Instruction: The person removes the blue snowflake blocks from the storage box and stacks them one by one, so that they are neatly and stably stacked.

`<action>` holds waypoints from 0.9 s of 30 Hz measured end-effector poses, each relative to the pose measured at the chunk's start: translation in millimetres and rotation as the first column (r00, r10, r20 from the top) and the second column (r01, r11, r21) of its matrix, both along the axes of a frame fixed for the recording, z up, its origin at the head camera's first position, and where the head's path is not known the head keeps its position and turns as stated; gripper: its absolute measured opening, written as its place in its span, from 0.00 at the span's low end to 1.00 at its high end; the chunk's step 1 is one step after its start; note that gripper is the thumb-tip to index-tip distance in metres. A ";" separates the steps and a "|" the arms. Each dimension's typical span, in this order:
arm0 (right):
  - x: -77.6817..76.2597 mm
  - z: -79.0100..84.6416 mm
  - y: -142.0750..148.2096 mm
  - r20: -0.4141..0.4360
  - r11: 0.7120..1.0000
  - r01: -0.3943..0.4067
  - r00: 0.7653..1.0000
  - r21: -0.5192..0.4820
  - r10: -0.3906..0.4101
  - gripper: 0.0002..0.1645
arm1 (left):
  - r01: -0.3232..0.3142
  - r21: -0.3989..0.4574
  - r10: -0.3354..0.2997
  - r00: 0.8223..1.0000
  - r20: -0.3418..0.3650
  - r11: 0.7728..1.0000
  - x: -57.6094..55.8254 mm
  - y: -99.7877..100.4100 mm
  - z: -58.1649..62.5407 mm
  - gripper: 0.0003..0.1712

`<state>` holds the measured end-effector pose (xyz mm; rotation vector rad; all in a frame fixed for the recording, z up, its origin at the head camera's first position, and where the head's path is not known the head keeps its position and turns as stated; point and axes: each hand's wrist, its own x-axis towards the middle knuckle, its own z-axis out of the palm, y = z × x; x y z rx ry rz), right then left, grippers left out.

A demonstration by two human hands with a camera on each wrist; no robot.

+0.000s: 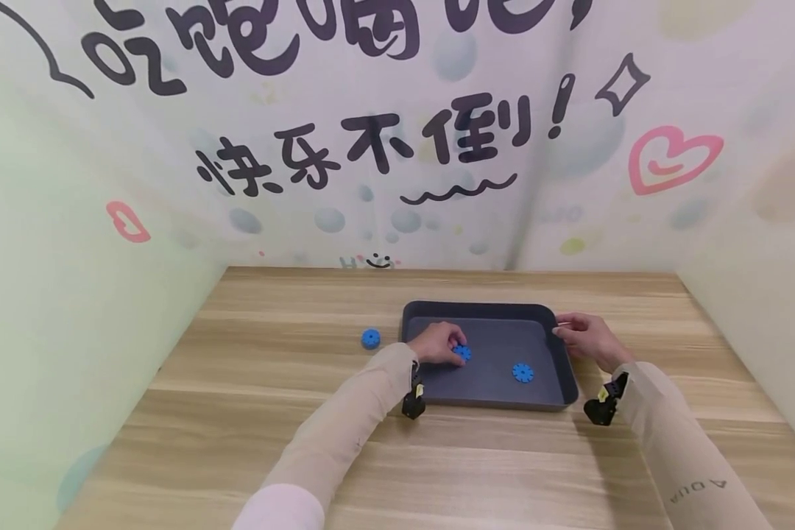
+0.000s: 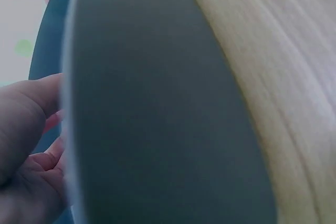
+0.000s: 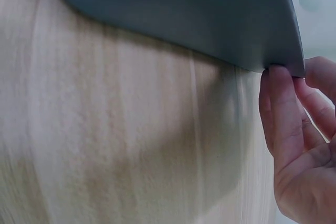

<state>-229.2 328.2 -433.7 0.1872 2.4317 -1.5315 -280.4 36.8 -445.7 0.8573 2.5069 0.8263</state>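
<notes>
My left hand [image 1: 439, 344] reaches into the dark grey tray [image 1: 490, 404] and pinches a blue notched disc [image 1: 461, 354] between thumb and fingers. In the left wrist view the tray's wall [image 2: 157, 103] hides that disc and much of the hand. A second blue notched disc [image 1: 523, 372] lies flat on the tray's floor, to the right. My right hand [image 1: 588, 340] grips the tray's right rim near its far corner, thumb and fingers on either side of the wall, as the right wrist view also shows.
On the wooden table [image 1: 258, 390], just left of the tray, sits a thicker blue notched piece [image 1: 370, 338]. A printed white curtain [image 1: 371, 221] stands behind the table's far edge. Pale side walls flank the table.
</notes>
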 end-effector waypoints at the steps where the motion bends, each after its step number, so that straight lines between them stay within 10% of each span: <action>1: 0.0 0.1 0.0 0.000 1.000 0.002 1.000 0.002 -0.002 0.31 | -0.001 -0.002 0.001 1.000 -0.004 1.000 0.1 0.3 0.1 0.19; 11: -0.6 -3.0 2.1 -0.010 1.000 0.006 1.000 -0.022 -0.006 0.31 | -0.029 -0.006 0.030 0.999 0.029 1.000 0.1 -2.0 -0.2 0.12; 19: -0.3 1.8 1.2 -0.050 1.000 0.006 0.999 -0.004 -0.007 0.30 | 0.107 -0.042 -0.110 0.991 -0.082 0.993 0.7 0.6 4.4 0.20; 27: 1.3 -2.3 -0.5 -0.028 1.000 -0.003 1.000 -0.003 0.003 0.31 | 0.117 -0.061 -0.120 0.991 -0.051 0.991 4.4 -2.9 2.5 0.18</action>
